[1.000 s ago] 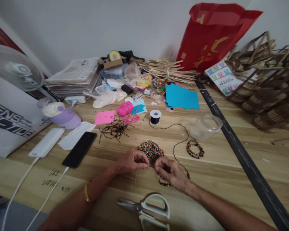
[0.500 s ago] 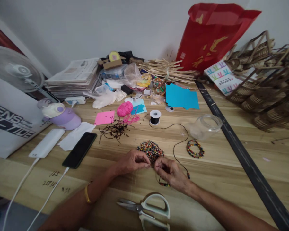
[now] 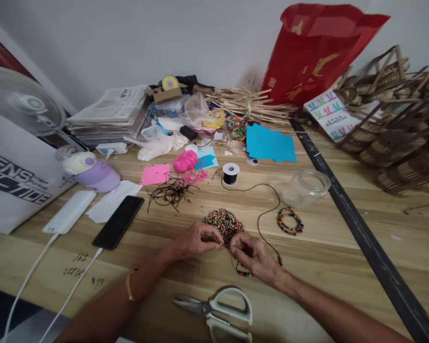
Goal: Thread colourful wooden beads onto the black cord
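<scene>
My left hand (image 3: 202, 240) is closed in a pinch at the near edge of a pile of small multicoloured beads (image 3: 223, 221). What lies between its fingertips is too small to make out. Facing it, my right hand (image 3: 253, 255) pinches a thin black cord (image 3: 237, 267), whose strung beads (image 3: 245, 273) hang below the fingers on the tabletop. The fingertips of both hands nearly meet. Scissors (image 3: 207, 308) with pale handles lie nearer to me, blades pointing left. A finished-looking ring of beads (image 3: 289, 221) rests on the right.
Behind the beads stands a spool of black cord (image 3: 230, 174), its line curling right. A glass jar (image 3: 307, 188) is at right, black cord scraps (image 3: 173, 190) and a phone (image 3: 117, 223) at left. Farther back are pink yarn (image 3: 185, 161), blue paper (image 3: 270, 143) and a red bag (image 3: 318, 57).
Both hands hold nearly the same place; the left fingertips have shifted slightly. Nothing else on the table has visibly moved.
</scene>
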`<state>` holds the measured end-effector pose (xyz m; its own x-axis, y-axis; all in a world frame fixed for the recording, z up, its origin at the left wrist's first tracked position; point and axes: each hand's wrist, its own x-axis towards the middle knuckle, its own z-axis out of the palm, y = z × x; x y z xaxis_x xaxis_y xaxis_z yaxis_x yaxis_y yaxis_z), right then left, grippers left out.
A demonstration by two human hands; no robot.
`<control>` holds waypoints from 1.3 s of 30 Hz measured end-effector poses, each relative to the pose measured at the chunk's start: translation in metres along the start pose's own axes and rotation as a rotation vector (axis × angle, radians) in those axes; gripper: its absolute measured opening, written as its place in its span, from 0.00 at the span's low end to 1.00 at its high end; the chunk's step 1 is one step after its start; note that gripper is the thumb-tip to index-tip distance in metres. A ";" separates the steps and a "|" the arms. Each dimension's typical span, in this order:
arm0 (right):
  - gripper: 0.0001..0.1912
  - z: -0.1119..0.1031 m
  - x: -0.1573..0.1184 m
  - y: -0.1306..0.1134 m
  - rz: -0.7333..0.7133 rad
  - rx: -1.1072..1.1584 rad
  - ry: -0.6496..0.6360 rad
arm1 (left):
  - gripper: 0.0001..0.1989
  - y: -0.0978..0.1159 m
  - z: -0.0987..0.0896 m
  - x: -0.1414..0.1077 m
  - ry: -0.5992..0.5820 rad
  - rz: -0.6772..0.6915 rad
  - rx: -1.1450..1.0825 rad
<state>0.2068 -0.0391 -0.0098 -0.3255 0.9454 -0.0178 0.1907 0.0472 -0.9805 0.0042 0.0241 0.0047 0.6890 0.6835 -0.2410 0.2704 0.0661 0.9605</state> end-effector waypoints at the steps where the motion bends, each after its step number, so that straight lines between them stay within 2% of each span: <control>1: 0.13 0.000 0.000 0.000 0.000 -0.003 0.003 | 0.08 0.000 0.000 0.000 0.001 -0.001 0.000; 39: 0.12 0.001 0.000 -0.002 -0.012 0.004 -0.022 | 0.07 0.004 0.005 -0.001 -0.038 0.046 0.121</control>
<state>0.2058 -0.0394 -0.0079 -0.3482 0.9374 -0.0100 0.1829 0.0575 -0.9815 0.0084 0.0203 0.0082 0.7266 0.6559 -0.2047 0.3159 -0.0543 0.9472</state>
